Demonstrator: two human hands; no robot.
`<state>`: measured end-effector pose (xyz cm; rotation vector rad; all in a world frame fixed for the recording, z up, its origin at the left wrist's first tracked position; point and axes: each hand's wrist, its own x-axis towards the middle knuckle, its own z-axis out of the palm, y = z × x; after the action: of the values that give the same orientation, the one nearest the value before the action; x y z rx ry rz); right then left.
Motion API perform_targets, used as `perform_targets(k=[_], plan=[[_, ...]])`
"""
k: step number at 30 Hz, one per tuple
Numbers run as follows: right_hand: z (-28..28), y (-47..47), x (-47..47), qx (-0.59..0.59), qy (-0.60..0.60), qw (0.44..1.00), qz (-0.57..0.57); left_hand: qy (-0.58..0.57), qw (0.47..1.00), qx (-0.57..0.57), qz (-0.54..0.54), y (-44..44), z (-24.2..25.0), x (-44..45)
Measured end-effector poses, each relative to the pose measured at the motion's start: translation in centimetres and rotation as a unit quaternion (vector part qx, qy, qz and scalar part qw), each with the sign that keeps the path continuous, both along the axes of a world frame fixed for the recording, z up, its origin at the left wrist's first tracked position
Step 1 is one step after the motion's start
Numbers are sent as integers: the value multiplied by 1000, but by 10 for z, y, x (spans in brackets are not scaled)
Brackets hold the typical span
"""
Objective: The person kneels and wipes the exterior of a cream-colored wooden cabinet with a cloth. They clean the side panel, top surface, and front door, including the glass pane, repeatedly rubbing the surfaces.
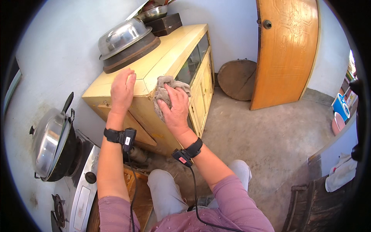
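My right hand grips a crumpled grey-brown cloth. The cloth lies against the near corner of a pale yellow wooden cabinet, draping over its top edge and front. My left hand holds nothing visible, its thumb slightly apart from the fingers. It is over the near end of the cabinet top; whether it touches the wood I cannot tell. Beyond it, an upturned metal basin sits on a dark round wooden board.
A lidded black wok stands on a gas stove at left. Farther back on the cabinet are a dark box and a metal bowl. A round board leans by the wooden door. Cables hang from both wrists.
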<state>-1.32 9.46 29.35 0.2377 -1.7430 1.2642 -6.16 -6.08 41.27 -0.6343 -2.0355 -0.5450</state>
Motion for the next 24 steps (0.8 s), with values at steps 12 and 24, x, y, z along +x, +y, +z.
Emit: perform_targets(k=[12,24], plan=[[1,59,-169,-175,4,980,98,-81,986,136,-52,-5,-40,-26],[16,88,-214,-216,-68,965,134,-57,990,122,-44,-5,-39,-24]])
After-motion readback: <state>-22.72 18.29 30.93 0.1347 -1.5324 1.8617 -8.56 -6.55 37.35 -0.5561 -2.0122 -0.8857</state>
